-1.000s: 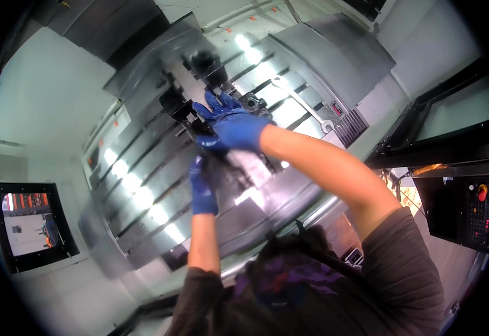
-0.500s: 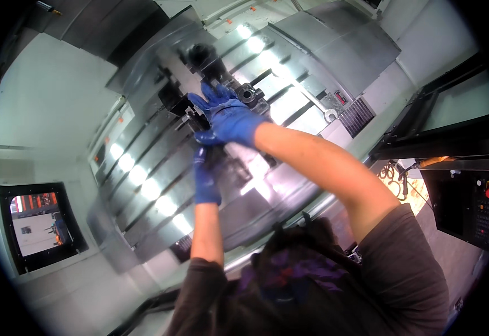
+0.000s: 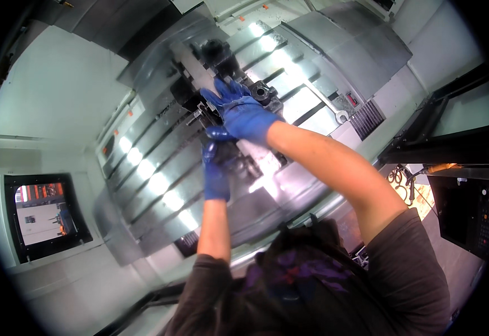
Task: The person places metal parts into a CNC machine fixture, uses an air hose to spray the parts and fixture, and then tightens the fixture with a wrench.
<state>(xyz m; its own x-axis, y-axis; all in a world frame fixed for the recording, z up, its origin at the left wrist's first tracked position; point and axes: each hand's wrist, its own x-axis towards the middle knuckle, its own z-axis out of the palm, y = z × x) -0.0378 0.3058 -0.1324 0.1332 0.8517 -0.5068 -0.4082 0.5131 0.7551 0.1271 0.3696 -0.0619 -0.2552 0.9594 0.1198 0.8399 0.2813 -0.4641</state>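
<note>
Both hands wear blue gloves and are at a dark machine vise [image 3: 188, 92] fixed on a slotted metal machine table [image 3: 149, 148]. My right hand [image 3: 245, 115] lies across the middle of the vise, its fingers stretched forward and apart and its thumb out to the left. Close below that thumb is my left hand [image 3: 216, 176], upright against the near part of the vise. Its fingers are partly hidden and blurred, so what they touch does not show. A round-holed black fitting [image 3: 262, 91] sits just right of my right fingers. Pale metal [image 3: 197, 70] shows between the vise's dark blocks.
An open-ended wrench [image 3: 334, 107] lies on the table to the right, by a small red-marked block [image 3: 351, 99] and a ribbed grate [image 3: 366, 119]. Pale enclosure walls [image 3: 59, 89] surround the table. A black control panel [image 3: 463, 215] stands at the right, a window [image 3: 43, 213] at the left.
The whole view has shifted, so the scene sits slightly farther right. Both hands keep about the same places on the vise.
</note>
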